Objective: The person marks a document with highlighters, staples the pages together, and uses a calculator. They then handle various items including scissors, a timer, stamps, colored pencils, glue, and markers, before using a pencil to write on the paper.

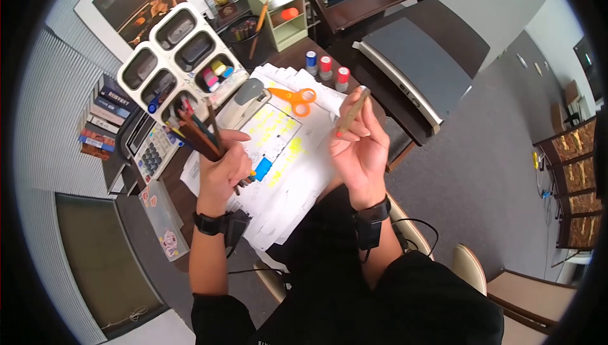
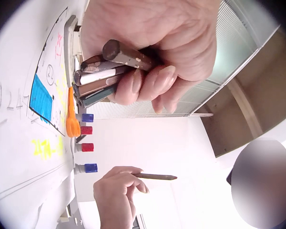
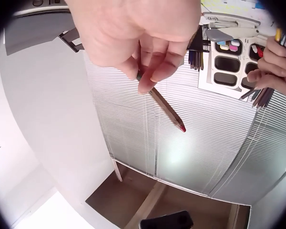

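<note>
My left hand [image 1: 225, 171] grips a bundle of dark pencils [image 1: 197, 134], held upright-tilted above the papers' left side. In the left wrist view the blunt ends of several pencils [image 2: 102, 76] stick out between its curled fingers. My right hand [image 1: 362, 155] is raised at the papers' right edge and pinches one wooden pencil [image 1: 353, 114] between thumb and fingers. A red tip [image 3: 182, 128] shows on that pencil in the right wrist view. Orange scissors [image 1: 292, 99] and a stapler [image 1: 246, 101] lie on the papers [image 1: 297, 174] between the hands.
A white organizer [image 1: 183, 53] with compartments stands behind my left hand, beside a calculator [image 1: 154, 155]. A green shelf box [image 1: 288, 28] and a pencil holder [image 1: 244, 30] are at the back. Small red and blue capped bottles [image 1: 325, 65] stand near a grey machine [image 1: 411, 60].
</note>
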A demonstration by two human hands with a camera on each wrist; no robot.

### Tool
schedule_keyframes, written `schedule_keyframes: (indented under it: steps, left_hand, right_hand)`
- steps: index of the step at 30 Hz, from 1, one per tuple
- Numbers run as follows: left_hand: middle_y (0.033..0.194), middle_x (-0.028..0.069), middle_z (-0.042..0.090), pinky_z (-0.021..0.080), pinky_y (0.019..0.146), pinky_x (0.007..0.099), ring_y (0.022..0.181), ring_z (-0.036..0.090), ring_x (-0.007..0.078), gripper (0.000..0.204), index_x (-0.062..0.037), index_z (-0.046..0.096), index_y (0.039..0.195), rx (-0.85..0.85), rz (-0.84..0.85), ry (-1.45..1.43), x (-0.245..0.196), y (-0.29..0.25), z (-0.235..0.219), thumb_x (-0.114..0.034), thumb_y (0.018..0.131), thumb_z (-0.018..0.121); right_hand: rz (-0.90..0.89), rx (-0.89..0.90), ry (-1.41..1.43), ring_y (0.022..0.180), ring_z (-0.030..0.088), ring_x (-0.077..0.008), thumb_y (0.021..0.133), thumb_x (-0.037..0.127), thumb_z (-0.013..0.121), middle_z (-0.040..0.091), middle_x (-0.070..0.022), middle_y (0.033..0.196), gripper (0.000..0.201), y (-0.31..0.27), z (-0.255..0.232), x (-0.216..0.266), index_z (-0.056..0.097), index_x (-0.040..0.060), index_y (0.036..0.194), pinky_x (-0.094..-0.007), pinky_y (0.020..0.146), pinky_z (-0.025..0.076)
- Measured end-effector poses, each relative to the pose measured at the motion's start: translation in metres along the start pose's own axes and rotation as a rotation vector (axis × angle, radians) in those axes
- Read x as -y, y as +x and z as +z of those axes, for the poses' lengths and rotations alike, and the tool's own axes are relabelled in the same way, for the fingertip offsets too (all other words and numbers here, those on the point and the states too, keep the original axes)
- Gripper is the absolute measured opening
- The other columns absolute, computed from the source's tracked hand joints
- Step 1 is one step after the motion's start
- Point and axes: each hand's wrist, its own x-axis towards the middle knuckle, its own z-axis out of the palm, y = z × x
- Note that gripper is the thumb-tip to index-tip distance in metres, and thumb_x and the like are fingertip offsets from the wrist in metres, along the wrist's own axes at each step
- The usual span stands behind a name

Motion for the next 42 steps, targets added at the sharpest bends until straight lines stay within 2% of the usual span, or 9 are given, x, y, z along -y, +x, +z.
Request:
schedule_keyframes:
  steps: [1,3,6,8,11,16,21,30,42]
  left_hand:
    - [0.056,-0.005,0.036,0.025,0.045,0.0254,0.042,0.031,0.0049,0.031,0.0046,0.057,0.118,0.017,-0.015,-0.017,0.002,-0.001,0.0,-0.021,0.101,0.062]
    - [0.057,-0.0054,0.035,0.025,0.045,0.0254,0.043,0.03,0.0047,0.037,0.0054,0.056,0.118,0.027,-0.04,-0.007,-0.001,-0.002,0.002,-0.027,0.102,0.061]
    - [0.054,-0.0043,0.036,0.026,0.044,0.0251,0.041,0.031,0.006,0.057,0.0086,0.056,0.119,0.238,-0.04,-0.2,0.0,0.003,-0.004,-0.047,0.105,0.048]
    - [0.052,-0.0023,0.038,0.028,0.043,0.0273,0.04,0.032,0.008,0.056,0.006,0.058,0.11,0.331,-0.034,-0.249,0.0,0.007,-0.006,-0.048,0.106,0.043]
    - [0.051,-0.001,0.039,0.029,0.042,0.0279,0.04,0.034,0.0091,0.055,0.0042,0.058,0.102,0.352,-0.017,-0.169,-0.002,0.006,-0.005,-0.048,0.106,0.043]
    - [0.051,-0.0001,0.04,0.03,0.041,0.0272,0.04,0.037,0.0101,0.052,0.0028,0.059,0.096,0.33,0.013,-0.082,-0.007,0.005,-0.001,-0.046,0.106,0.044]
    - [0.049,0.0009,0.037,0.028,0.044,0.0308,0.038,0.033,0.0116,0.051,-0.0025,0.055,0.094,0.17,-0.001,-0.102,-0.01,0.005,0.003,-0.049,0.107,0.04]
    - [0.049,0.0007,0.036,0.028,0.044,0.0298,0.038,0.032,0.0111,0.049,-0.0041,0.055,0.095,0.177,0.023,-0.097,-0.009,0.006,0.001,-0.048,0.108,0.036]
    - [0.05,0.0007,0.038,0.03,0.042,0.0288,0.039,0.035,0.0108,0.048,-0.001,0.056,0.096,0.173,0.042,-0.155,-0.005,0.006,-0.001,-0.046,0.107,0.041]
  right_hand:
    - [-0.039,-0.072,-0.052,0.064,0.049,-0.002,0.107,0.018,0.049,0.062,0.0008,0.11,0.027,-0.002,0.007,-0.002,0.056,0.0061,0.131,-0.0192,0.061,0.043]
    - [-0.028,0.024,-0.176,0.063,0.048,-0.0051,0.104,0.018,0.055,0.064,-0.003,0.112,0.029,-0.004,-0.001,-0.001,0.056,0.0049,0.129,-0.0212,0.063,0.042]
    - [-0.086,0.13,-0.594,0.054,0.047,-0.0056,0.102,0.017,0.057,0.066,-0.0074,0.099,0.029,-0.007,0.003,-0.01,0.06,-0.0007,0.125,-0.0206,0.054,0.039]
    - [-0.103,0.156,-0.905,0.049,0.046,-0.0052,0.1,0.013,0.059,0.068,-0.0114,0.089,0.027,-0.011,0.01,-0.017,0.063,-0.0056,0.118,-0.019,0.046,0.035]
    - [-0.055,0.174,-1.181,0.054,0.052,-0.0039,0.094,0.002,0.067,0.07,-0.0095,0.082,0.023,-0.017,0.02,-0.029,0.065,-0.0071,0.115,-0.0177,0.048,0.038]
    - [-0.044,0.167,-1.243,0.06,0.061,-0.0071,0.089,-0.005,0.073,0.07,-0.0075,0.081,0.025,-0.02,0.021,-0.048,0.065,-0.0058,0.113,-0.0235,0.055,0.049]
    - [-0.013,0.169,-1.261,0.063,0.065,-0.0086,0.089,-0.002,0.074,0.07,-0.0061,0.08,0.024,-0.019,0.012,-0.052,0.065,-0.0046,0.112,-0.0224,0.059,0.05]
    - [-0.081,0.252,-1.303,0.072,0.068,-0.0114,0.087,-0.004,0.074,0.069,-0.0112,0.103,0.022,-0.015,0.006,-0.052,0.069,-0.0036,0.108,-0.023,0.064,0.054]
    - [-0.095,0.256,-1.34,0.073,0.067,-0.0115,0.087,-0.004,0.073,0.069,-0.012,0.105,0.021,-0.014,0.009,-0.053,0.07,-0.0038,0.108,-0.0229,0.064,0.054]
